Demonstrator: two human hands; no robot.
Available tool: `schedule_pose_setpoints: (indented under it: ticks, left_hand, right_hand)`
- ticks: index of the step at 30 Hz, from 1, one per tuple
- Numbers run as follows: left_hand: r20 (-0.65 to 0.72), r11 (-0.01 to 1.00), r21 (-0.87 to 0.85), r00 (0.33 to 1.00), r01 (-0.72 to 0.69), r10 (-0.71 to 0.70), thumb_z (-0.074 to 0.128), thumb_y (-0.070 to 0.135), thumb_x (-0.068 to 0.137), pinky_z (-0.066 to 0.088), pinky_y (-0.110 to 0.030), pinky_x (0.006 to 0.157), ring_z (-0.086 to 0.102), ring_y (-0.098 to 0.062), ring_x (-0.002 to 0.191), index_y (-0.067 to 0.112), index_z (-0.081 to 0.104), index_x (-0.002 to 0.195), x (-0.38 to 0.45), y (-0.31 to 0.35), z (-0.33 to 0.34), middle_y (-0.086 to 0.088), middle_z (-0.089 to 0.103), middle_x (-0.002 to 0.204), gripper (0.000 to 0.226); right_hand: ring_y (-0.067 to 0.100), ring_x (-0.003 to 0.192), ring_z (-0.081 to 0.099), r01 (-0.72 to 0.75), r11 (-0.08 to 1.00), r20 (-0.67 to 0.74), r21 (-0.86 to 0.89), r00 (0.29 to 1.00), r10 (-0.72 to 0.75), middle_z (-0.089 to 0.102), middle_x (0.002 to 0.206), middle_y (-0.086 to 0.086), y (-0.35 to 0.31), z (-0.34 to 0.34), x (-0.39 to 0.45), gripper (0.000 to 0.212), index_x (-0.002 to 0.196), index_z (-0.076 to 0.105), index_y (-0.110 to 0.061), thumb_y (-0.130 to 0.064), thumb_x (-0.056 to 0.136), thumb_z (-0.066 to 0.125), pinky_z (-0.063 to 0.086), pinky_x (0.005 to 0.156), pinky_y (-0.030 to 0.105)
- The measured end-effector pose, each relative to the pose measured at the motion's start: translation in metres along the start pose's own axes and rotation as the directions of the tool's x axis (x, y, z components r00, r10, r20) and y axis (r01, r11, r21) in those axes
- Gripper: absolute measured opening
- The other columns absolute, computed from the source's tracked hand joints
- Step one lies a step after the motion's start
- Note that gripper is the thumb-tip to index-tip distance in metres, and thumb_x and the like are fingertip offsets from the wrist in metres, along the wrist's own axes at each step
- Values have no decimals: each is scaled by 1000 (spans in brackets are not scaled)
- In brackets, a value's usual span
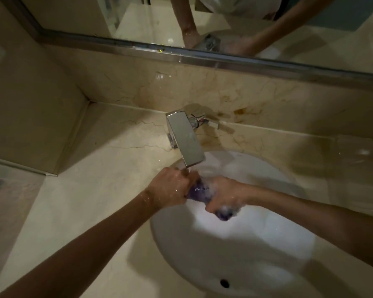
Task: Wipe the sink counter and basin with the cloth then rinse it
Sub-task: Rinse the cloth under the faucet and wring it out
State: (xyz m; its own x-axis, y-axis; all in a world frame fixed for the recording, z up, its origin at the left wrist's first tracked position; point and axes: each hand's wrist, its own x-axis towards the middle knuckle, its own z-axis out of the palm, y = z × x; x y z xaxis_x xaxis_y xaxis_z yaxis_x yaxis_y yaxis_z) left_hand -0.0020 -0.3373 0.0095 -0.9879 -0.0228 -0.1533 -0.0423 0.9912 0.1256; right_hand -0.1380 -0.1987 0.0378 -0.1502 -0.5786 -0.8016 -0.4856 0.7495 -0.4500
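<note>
I see both hands gripping a twisted purple cloth (199, 191) over the white basin (256, 244): left hand (170, 189) just under the chrome faucet (185, 139), right hand (222, 194) beside it, marble counter (95, 190) to their left.

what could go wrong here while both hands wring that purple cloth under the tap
1. The left hand and right hand twist the sudsy purple cloth near the rim of the white oval basin; water may splash onto the beige marble counter.
2. The left knuckles sit just under the square chrome faucet spout and could knock it.
</note>
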Motion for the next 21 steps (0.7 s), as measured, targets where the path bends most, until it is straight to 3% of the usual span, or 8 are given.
schedule_pose_setpoints:
  ticks: [3, 5, 8, 10, 12, 16, 18, 21]
  left_hand:
    - [121, 973, 30, 966, 227, -229, 57, 30, 91, 54, -33, 81, 71, -24, 87, 20, 63, 118, 3, 30, 1, -5, 73, 97, 29]
    - [188, 927, -87, 920, 364, -343, 59, 28, 89, 56, -31, 78, 71, -24, 86, 19, 69, 106, 5, 36, 7, -5, 74, 91, 22]
    - [396, 798, -296, 827, 525, -398, 64, 21, 85, 53, -28, 72, 67, -23, 81, 15, 68, 91, 9, 42, 12, -5, 69, 83, 9]
    - [578, 584, -466, 728, 665, -368, 68, 11, 80, 47, -22, 59, 61, -18, 65, 12, 61, 77, 6, 43, 24, -3, 62, 68, 8]
    - [727, 335, -561, 644, 758, -239, 69, 3, 73, 46, -19, 51, 60, -18, 56, 10, 61, 72, -4, 41, 31, -6, 61, 62, 11]
    - [808, 300, -542, 585, 785, -72, 82, 9, 47, 52, -34, 75, 64, -28, 80, 5, 66, 80, -13, 33, 37, -15, 66, 81, 36]
    - [808, 282, -538, 581, 794, -96, 86, 14, 54, 52, -30, 70, 64, -24, 76, 8, 67, 82, -13, 29, 35, -11, 67, 80, 34]
    - [756, 229, -581, 622, 781, -203, 92, 31, 51, 58, -33, 69, 67, -23, 72, 12, 70, 83, -9, 17, 36, -6, 72, 77, 42]
  right_hand:
    - [14, 60, 57, 78, 898, -194, -433, 965, -177, 60, 74, -2, 0, 8, 9, 33, 101, 57, -22, -27, 71, 69, 42, 47, 26]
    - [18, 60, 56, 109, 809, -227, -577, 930, -288, 60, 75, -1, 5, 9, 17, 25, 104, 57, -21, -30, 82, 64, 39, 48, 29]
    - [22, 62, 57, 108, 667, -225, -737, 892, -393, 64, 81, 1, 13, 13, 26, 26, 109, 58, -18, -17, 84, 65, 43, 52, 30]
    - [25, 68, 61, 152, 593, -167, -791, 879, -447, 68, 88, 5, 15, 13, 26, 26, 113, 56, -15, -15, 88, 63, 43, 58, 32]
    - [27, 73, 65, 230, 521, -88, -822, 852, -516, 68, 89, 6, 15, 16, 26, 26, 114, 54, -13, -18, 90, 62, 40, 60, 33]
    - [23, 67, 63, 313, 545, -39, -777, 841, -539, 67, 82, 3, 19, 25, 29, 36, 112, 50, -15, -36, 87, 65, 47, 58, 32]
    - [23, 69, 61, 290, 608, -89, -739, 852, -515, 64, 86, 2, 13, 16, 35, 44, 113, 43, -17, -34, 83, 70, 49, 58, 33]
    - [19, 71, 52, 280, 661, -51, -696, 899, -434, 54, 82, 0, -12, -7, 40, 28, 94, 49, -16, -19, 80, 72, 43, 61, 31]
